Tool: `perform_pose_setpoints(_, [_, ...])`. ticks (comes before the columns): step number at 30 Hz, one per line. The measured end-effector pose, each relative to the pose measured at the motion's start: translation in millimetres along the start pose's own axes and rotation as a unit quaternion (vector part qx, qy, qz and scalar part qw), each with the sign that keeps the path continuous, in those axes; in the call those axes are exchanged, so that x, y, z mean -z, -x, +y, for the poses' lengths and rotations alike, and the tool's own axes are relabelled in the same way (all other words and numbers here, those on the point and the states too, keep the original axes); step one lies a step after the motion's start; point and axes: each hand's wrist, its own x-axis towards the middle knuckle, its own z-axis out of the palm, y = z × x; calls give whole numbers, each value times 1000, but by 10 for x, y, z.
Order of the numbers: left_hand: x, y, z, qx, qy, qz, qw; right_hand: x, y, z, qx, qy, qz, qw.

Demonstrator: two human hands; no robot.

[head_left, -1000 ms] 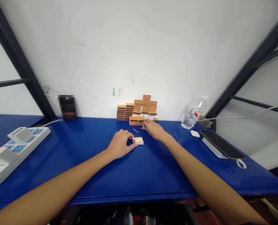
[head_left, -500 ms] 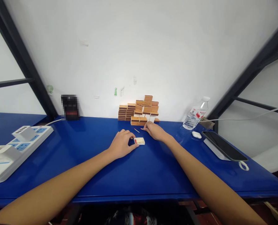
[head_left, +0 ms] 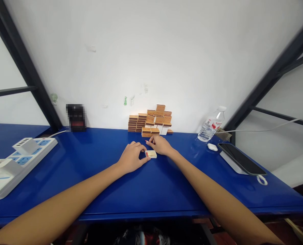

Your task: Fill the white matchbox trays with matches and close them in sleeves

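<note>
A small white matchbox tray (head_left: 152,154) holding several red-headed matches lies on the blue table. My left hand (head_left: 132,156) grips its left end, thumb at the near side and index finger at the far side. Just beyond the tray, my right hand (head_left: 161,145) is closed in a pinch, its fingertips at a match (head_left: 146,141) whose red end points left. Whether a second match is between those fingers is hidden. Behind my right hand, several orange-brown matchboxes (head_left: 159,119) are stacked against the wall, with some white pieces among them.
On the left stand a white power strip (head_left: 39,154) and a blurred dark object (head_left: 76,118). A water bottle (head_left: 211,124), a white earphone case (head_left: 212,147) and a phone (head_left: 242,158) are at the right. A pale cable (head_left: 266,130) runs across there.
My right hand has moved left and slightly nearer, up to the loose match that lay apart from it. My left hand stays on the tray. The view has shifted slightly.
</note>
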Motion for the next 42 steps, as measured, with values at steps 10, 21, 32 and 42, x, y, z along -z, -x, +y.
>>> perform_pose_setpoints(10, [21, 5, 5, 4, 4, 2, 1000, 173, 70, 52, 51, 15, -52, 997])
perform_pose_setpoints(21, [11, 11, -14, -2, 8, 0, 1000, 349, 361, 9, 174, -47, -133, 975])
perform_pose_setpoints(32, [16, 2, -9, -1, 10, 0, 1000, 341, 382, 29, 170, -41, -97, 980])
perform_pose_setpoints(42, [30, 2, 18, 3, 31, 11, 999, 498, 189, 522, -39, -101, 81, 991])
